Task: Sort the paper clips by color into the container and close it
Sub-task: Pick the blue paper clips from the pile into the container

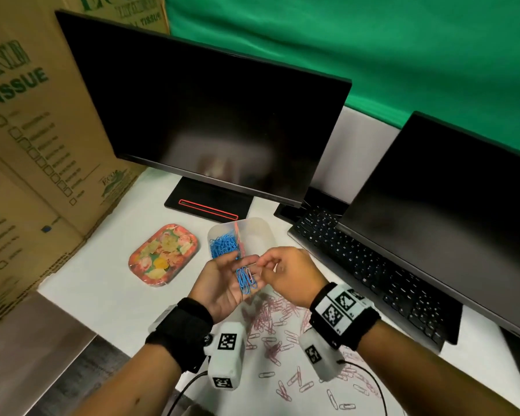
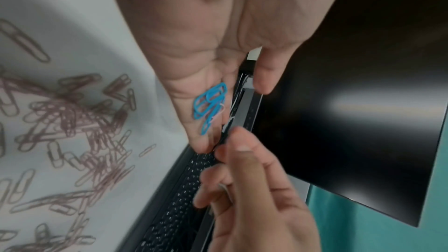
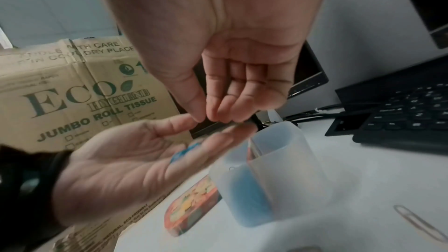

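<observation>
My left hand (image 1: 231,280) lies palm up above the table, with several blue paper clips (image 1: 246,279) (image 2: 209,102) and one pale clip (image 2: 219,111) resting on its straight fingers. My right hand (image 1: 282,271) hovers at the left fingertips, thumb and forefinger pinched together (image 3: 202,120); no clip shows between them. Just beyond stands the translucent container (image 1: 261,232) (image 3: 278,152), split by a divider. Blue clips (image 1: 222,243) fill its left compartment. Its floral lid (image 1: 162,255) lies flat to the left. Many pink and white clips (image 1: 270,322) (image 2: 72,122) are scattered on the white table under my wrists.
A black monitor (image 1: 207,121) stands behind the container. An open laptop with its keyboard (image 1: 367,265) sits close on the right. Cardboard tissue boxes (image 1: 27,145) wall off the left side. A black cable (image 1: 192,382) runs by my left wrist.
</observation>
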`<state>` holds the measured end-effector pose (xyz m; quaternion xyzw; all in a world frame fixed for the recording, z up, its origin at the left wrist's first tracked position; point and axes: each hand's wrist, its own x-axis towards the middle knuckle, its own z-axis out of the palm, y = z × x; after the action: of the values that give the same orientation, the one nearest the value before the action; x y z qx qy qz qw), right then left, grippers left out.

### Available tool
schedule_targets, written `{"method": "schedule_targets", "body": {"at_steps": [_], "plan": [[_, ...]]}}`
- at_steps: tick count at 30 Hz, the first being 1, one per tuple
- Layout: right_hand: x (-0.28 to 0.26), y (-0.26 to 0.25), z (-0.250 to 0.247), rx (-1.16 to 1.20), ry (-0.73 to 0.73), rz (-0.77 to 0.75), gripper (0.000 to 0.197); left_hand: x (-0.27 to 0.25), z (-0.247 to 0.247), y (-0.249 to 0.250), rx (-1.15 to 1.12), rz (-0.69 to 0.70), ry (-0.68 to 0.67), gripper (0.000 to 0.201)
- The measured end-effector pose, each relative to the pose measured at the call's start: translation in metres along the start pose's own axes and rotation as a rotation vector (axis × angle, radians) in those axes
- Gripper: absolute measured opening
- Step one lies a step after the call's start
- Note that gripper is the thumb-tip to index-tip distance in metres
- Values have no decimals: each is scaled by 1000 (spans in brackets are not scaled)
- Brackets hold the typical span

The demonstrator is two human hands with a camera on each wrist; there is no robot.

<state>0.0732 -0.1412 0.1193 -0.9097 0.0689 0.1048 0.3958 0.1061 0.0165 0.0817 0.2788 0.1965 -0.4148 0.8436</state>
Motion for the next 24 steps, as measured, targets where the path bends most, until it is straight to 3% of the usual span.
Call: {"method": "schedule_targets", "body": {"at_steps": [5,10,18,21,24], "plan": [[-20,4,10,-52,59,26,22,2,10,-10,63,13,-35,48],[-19,13,10,60,96,134,1,3,10,-19,189,12,-9,41],[-25,24,5,229,107,214,11,2,16,-28,268,32,42,37],[-29,27,4,161,133,180,15,3,15,-29,272,22,61,37],[-34,26,5,110,72,73,24,4,17,-30,262,7,50,40]]}}
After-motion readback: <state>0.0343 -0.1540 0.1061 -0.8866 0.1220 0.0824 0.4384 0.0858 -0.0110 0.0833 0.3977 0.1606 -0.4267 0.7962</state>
